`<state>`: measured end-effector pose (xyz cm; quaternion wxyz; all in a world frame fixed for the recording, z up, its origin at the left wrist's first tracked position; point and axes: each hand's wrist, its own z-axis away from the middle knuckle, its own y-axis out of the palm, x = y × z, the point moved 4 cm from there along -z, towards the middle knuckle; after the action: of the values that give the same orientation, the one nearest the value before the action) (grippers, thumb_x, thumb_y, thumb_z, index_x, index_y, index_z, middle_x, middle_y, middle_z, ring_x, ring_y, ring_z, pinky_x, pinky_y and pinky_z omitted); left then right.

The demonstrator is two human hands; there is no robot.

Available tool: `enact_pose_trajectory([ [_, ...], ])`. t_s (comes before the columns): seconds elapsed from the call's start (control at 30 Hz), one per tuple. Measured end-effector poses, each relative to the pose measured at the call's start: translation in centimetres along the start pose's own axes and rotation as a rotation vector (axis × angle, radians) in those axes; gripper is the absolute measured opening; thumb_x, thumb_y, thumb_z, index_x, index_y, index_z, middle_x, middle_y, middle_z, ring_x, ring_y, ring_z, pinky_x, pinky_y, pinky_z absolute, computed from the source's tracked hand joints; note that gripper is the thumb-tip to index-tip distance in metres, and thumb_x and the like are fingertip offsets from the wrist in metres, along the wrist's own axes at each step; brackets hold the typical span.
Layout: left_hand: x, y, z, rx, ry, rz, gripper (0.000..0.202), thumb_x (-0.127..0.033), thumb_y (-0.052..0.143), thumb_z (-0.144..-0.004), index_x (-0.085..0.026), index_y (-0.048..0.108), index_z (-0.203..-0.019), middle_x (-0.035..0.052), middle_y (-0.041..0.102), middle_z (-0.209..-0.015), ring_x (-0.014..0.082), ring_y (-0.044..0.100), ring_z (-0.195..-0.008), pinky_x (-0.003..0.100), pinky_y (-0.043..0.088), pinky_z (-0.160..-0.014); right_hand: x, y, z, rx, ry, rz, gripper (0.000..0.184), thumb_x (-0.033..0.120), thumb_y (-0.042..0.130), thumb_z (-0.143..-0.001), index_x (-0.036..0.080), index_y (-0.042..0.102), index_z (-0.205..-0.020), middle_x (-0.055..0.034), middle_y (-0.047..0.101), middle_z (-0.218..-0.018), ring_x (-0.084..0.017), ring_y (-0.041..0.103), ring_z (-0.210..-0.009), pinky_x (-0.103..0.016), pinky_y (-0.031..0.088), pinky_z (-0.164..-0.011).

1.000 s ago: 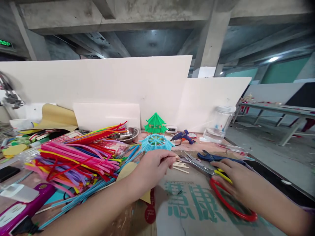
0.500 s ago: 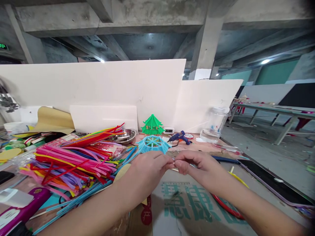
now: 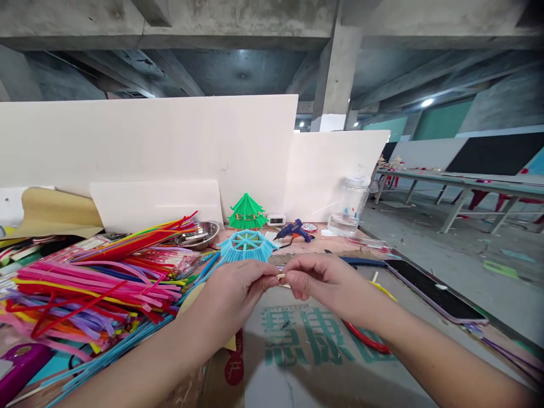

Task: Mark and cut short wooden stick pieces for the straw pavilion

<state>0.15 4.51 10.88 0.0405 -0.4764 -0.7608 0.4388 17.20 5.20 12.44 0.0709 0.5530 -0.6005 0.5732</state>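
Craft workshop: glue gun (image 3: 294, 229), pipe cleaners (image 3: 100, 288), bare concrete beams (image 3: 238, 44)

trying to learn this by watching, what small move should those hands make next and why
Probably ease the right hand back while the left hand pinches the small pale piece: both crowd close around it, and little shows between them.

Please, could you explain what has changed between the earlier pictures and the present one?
The right hand has left the scissors and moved leftward, so its fingertips now meet those of the left hand at a small pale stick. The view has turned somewhat right. The left hand stays pinched; the green roof, light blue frame and glue gun stay in place.
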Motion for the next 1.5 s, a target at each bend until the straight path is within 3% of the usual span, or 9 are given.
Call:
enact_pose_trajectory([
  [0.2,-0.2,0.4,0.2,0.025,0.026,-0.055,0.016,-0.03,0.053,-0.097,-0.025,0.068,-0.1,-0.0043,0.074,-0.089,0.0117,0.067,-0.081,0.02,0.046,-0.074,0.4,0.4,0.3,-0.039,-0.018,0.171,0.023,0.027,0.052,-0.094,0.018,0.062,-0.076,0.0022,0.056,-0.067,-0.012,0.051,-0.064,-0.022,0.035,-0.057],
  [0.33,0.2,0.0,0.0,0.058,-0.025,-0.141,0.02,-0.034,0.05,-0.098,-0.025,0.068,-0.1,-0.0031,0.073,-0.093,0.0147,0.067,-0.085,0.025,0.045,-0.075,-0.2,-1.8,0.3,-0.07,0.006,0.333,0.023,0.029,0.051,-0.094,0.018,0.063,-0.078,0.0005,0.06,-0.07,-0.014,0.052,-0.066,-0.023,0.035,-0.059],
  [0.43,0.4,-0.5,-0.1,0.079,-0.082,-0.18,0.025,-0.037,0.046,-0.099,-0.025,0.068,-0.097,-0.0025,0.073,-0.092,0.016,0.066,-0.083,0.027,0.045,-0.074,-2.9,-5.7,1.0,-0.132,0.124,0.459,0.028,0.035,0.047,-0.095,0.018,0.066,-0.082,-0.0013,0.063,-0.07,-0.015,0.054,-0.064,-0.024,0.035,-0.058],
  [0.57,0.7,-0.2,-0.1,0.128,-0.106,-0.201,0.028,-0.038,0.043,-0.098,-0.025,0.068,-0.097,-0.0016,0.073,-0.092,0.0174,0.066,-0.082,0.028,0.045,-0.072,-8.7,-10.9,4.1,-0.239,0.43,0.846,0.029,0.034,0.043,-0.095,0.02,0.067,-0.084,-0.0031,0.069,-0.075,-0.018,0.061,-0.065,-0.026,0.036,-0.057],
  [0.73,1.4,1.0,-0.2,0.205,-0.128,-0.22,0.029,-0.038,0.042,-0.099,-0.025,0.068,-0.097,-0.0017,0.073,-0.091,0.0174,0.065,-0.079,0.028,0.045,-0.072,-14.3,-13.3,7.3,-0.255,0.561,0.935,0.026,0.028,0.047,-0.092,0.018,0.069,-0.082,-0.0089,0.073,-0.081,-0.023,0.065,-0.071,-0.028,0.036,-0.056],
  [0.93,2.6,2.6,0.1,0.264,-0.15,-0.267,0.025,-0.034,0.044,-0.099,-0.026,0.068,-0.102,-0.002,0.073,-0.1,0.0186,0.067,-0.089,0.03,0.048,-0.079,-16.4,-13.5,8.0,-0.223,0.597,0.945,0.017,0.022,0.054,-0.086,0.018,0.07,-0.081,-0.0068,0.072,-0.074,-0.022,0.064,-0.063,-0.027,0.036,-0.053],
  [1.17,2.1,7.9,-0.2,0.44,-0.022,-0.393,0.035,-0.002,0.044,-0.088,-0.02,0.065,-0.111,0.0064,0.066,-0.116,0.0208,0.059,-0.111,0.034,0.047,-0.094,-13.4,-10.1,6.7,-0.197,0.484,0.902,0.023,0.031,0.05,-0.092,0.022,0.071,-0.092,-0.005,0.074,-0.085,-0.021,0.065,-0.072,-0.028,0.04,-0.06],
  [1.37,3.7,10.8,-1.8,0.463,-0.042,-0.486,0.024,-0.007,0.043,-0.093,-0.012,0.066,-0.088,0.0109,0.065,-0.099,0.0229,0.059,-0.097,0.037,0.049,-0.088,-10.9,-6.6,6.4,-0.091,0.43,0.828,0.021,0.032,0.049,-0.093,0.026,0.07,-0.095,-0.0018,0.074,-0.085,-0.021,0.064,-0.07,-0.027,0.038,-0.06],
  [1.5,4.4,11.1,-1.6,0.437,-0.075,-0.506,0.017,-0.015,0.046,-0.096,-0.013,0.062,-0.101,0.009,0.063,-0.104,0.0221,0.059,-0.099,0.037,0.048,-0.088,-10.4,-6.0,6.4,-0.091,0.408,0.819,0.022,0.031,0.048,-0.094,0.025,0.07,-0.096,-0.0032,0.075,-0.088,-0.021,0.065,-0.074,-0.027,0.037,-0.062],
])
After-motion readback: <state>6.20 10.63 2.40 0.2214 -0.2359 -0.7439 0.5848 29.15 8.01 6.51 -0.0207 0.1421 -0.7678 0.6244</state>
